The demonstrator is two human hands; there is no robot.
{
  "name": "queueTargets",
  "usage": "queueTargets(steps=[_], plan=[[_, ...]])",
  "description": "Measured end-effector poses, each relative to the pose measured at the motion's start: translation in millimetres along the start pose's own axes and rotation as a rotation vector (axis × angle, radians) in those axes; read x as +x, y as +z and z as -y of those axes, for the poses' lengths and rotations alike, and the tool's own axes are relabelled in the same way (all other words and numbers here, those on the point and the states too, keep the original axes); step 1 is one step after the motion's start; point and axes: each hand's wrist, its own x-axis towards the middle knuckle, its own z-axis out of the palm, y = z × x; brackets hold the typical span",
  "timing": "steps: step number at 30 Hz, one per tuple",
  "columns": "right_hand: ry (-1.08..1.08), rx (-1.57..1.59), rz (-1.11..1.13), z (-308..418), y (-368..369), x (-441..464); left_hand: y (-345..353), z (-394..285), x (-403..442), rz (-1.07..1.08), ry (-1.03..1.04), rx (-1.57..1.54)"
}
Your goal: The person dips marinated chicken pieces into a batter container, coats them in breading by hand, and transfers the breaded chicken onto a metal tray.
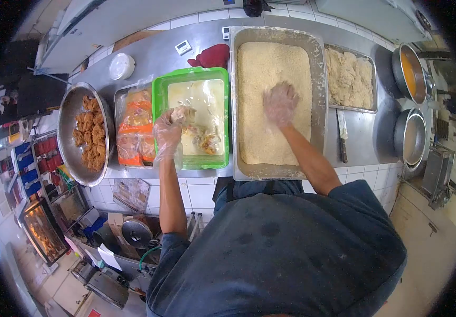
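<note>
My left hand (167, 133), in a clear plastic glove, is closed on a pale piece of raw chicken (184, 114) above the green tub (224, 79). Milky liquid (190, 95) fills the tub, and more wet chicken (207, 141) lies in it. Dusted with flour, my right hand (281, 103) rests with spread fingers on the breading flour (271, 66) in a deep metal tray (319, 105). I see nothing in that hand, though its palm side is hidden.
Left of the tub are bagged orange packs (138, 119) and a steel bowl (65, 132) of fried chicken (89, 134). A knife (342, 134) lies right of the flour tray, below a tray of coated pieces (350, 79). Metal bowls (414, 134) stand far right; a red cloth (212, 55) lies behind.
</note>
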Motion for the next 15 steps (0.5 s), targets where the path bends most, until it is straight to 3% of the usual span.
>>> queueTargets(steps=[2,12,15], plan=[[0.039,-0.011,-0.064,6.5,2.7,32.0,4.4,-1.4,10.9,0.018,0.029,-0.108],[0.091,0.000,-0.085,26.5,28.8,7.0,13.0,-26.7,18.2,0.055,0.007,-0.189],[0.030,0.023,-0.137,14.6,44.7,-41.0,13.5,-9.8,22.2,0.061,0.036,-0.105]])
